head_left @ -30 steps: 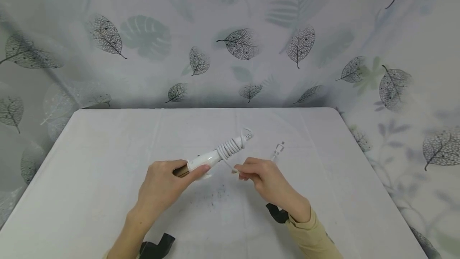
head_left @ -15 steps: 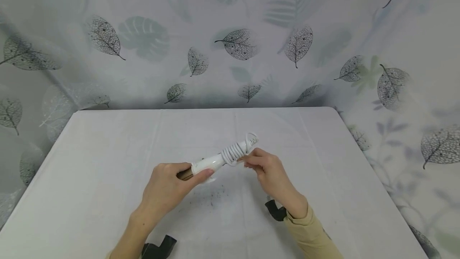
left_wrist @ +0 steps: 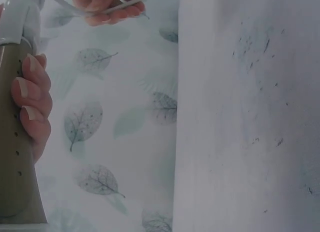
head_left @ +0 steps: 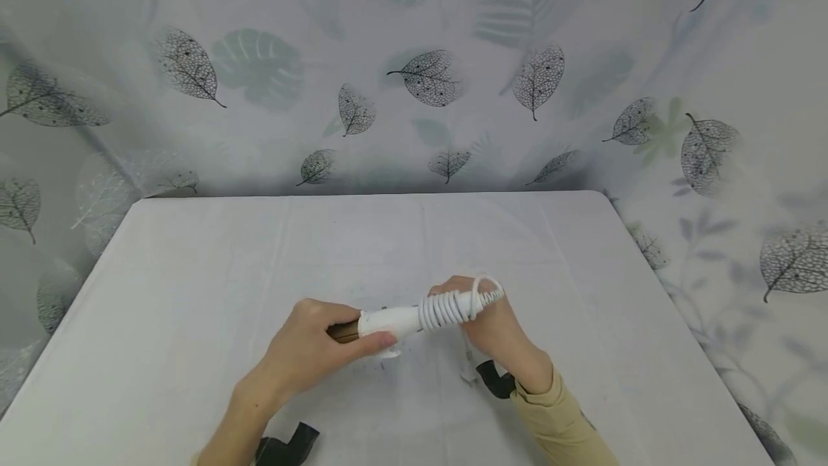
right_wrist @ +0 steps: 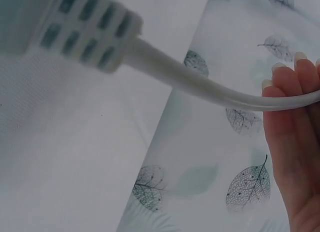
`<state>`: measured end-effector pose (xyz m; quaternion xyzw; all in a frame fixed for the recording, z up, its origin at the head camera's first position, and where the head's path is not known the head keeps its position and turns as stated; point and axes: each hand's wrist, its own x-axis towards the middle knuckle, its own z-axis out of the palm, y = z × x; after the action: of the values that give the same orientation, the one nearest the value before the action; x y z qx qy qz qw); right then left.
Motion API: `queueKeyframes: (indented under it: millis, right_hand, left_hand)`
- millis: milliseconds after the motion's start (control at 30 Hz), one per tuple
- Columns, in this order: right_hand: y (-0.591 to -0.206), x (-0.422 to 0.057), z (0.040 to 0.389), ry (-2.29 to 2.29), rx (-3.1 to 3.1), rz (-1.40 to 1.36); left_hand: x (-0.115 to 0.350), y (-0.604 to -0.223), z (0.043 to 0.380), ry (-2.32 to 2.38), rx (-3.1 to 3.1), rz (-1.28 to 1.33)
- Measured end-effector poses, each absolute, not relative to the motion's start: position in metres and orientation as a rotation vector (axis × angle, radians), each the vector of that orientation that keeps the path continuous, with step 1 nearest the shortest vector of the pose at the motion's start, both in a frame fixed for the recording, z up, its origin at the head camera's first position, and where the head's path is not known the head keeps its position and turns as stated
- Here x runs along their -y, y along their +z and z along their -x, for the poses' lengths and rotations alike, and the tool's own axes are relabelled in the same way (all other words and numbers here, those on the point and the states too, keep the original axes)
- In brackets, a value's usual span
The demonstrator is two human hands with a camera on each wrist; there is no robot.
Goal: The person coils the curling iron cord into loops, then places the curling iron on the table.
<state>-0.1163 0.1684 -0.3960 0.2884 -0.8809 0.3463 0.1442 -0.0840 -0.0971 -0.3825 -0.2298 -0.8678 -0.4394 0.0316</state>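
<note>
A white hair styling iron (head_left: 396, 321) with a brownish-gold barrel (left_wrist: 12, 132) is held above the table, lying nearly level. Its white cord (head_left: 446, 309) is coiled several times round the handle, and a loop stands up at the right end. My left hand (head_left: 320, 344) grips the barrel end, thumb along the white body. My right hand (head_left: 501, 326) is at the handle's far end, partly hidden behind the coils. In the left wrist view, the right hand's fingers (left_wrist: 117, 14) pinch the cord. The cord's plug (right_wrist: 95, 32) hangs below that hand, blurred in the right wrist view.
The white table (head_left: 213, 257) has small dark specks near its middle. A leaf-patterned sheet (head_left: 388, 121) rises behind and beside it. Black camera mounts (head_left: 497, 380) sit at both wrists.
The right hand has passed from the near side of the handle to behind it, taking the cord along. The iron has turned level and moved slightly right and nearer; the plug now hangs below.
</note>
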Motion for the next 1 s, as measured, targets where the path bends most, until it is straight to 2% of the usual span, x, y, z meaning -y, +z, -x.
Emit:
queueKeyframes:
  millis: [200, 433, 700, 1000]
  right_hand:
    - [-0.399, -0.176, 0.118, 1.203, 2.408, -0.997]
    - [-0.395, -0.181, 0.122, 1.175, 2.366, -1.127]
    - [-0.395, -0.184, 0.124, 0.979, 2.396, -1.085]
    - [-0.396, -0.187, 0.125, 1.022, 2.382, -1.102]
  left_hand:
    - [0.097, -0.382, 0.083, -1.358, 2.679, 0.81]
    - [0.101, -0.38, 0.081, -1.324, 2.628, 0.893]
    - [0.1, -0.381, 0.081, -1.329, 2.685, 0.932]
    - [0.1, -0.379, 0.079, -1.287, 2.766, 0.928]
